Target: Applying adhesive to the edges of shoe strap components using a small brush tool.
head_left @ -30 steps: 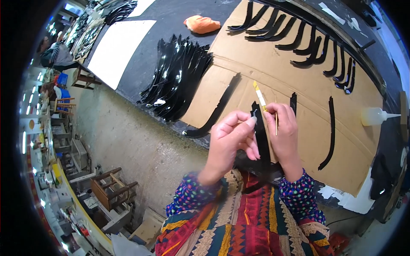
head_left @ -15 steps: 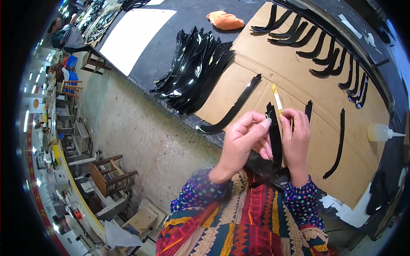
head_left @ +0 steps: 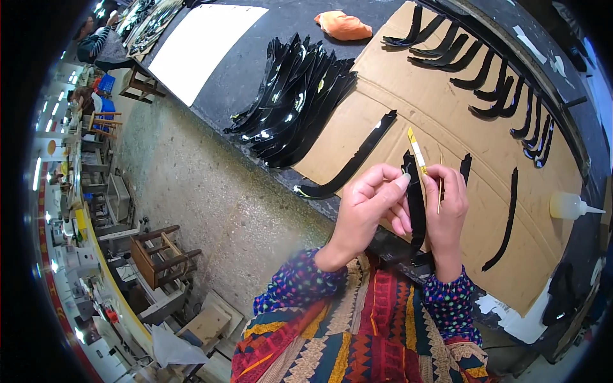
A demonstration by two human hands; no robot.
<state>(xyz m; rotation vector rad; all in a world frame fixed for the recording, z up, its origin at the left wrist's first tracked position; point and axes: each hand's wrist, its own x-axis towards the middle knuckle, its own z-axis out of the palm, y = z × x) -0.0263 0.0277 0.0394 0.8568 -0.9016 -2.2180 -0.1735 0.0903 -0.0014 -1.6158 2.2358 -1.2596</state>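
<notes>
My left hand (head_left: pixel 367 207) pinches the upper part of a narrow black strip (head_left: pixel 417 207) between thumb and fingers; the strip hangs upright between my hands. Closed in my right hand (head_left: pixel 448 207) is a slim, pointed yellow-and-white tool (head_left: pixel 416 150), its tip angled up beyond the strip's top end. A thin gold-coloured stick (head_left: pixel 440 199) also shows at the right fingers. On the cardboard (head_left: pixel 434 131) around my hands lie a curved black strip (head_left: pixel 359 159) to the left, another strip (head_left: pixel 509 220) to the right, and a partly hidden one (head_left: pixel 465 167) behind the right fingers.
A heap of glossy black strips (head_left: pixel 297 105) lies left of the cardboard. Several curved strips (head_left: pixel 488 83) line its far edge. At right is a squeeze bottle (head_left: pixel 565 205) with pale yellow contents. An orange cloth bundle (head_left: pixel 345 27) and white sheet (head_left: pixel 204 51) lie farther back.
The view has shifted slightly, so the table things appear a little to the right. Both hands keep nearly the same pose and grip on the strip and tool.
</notes>
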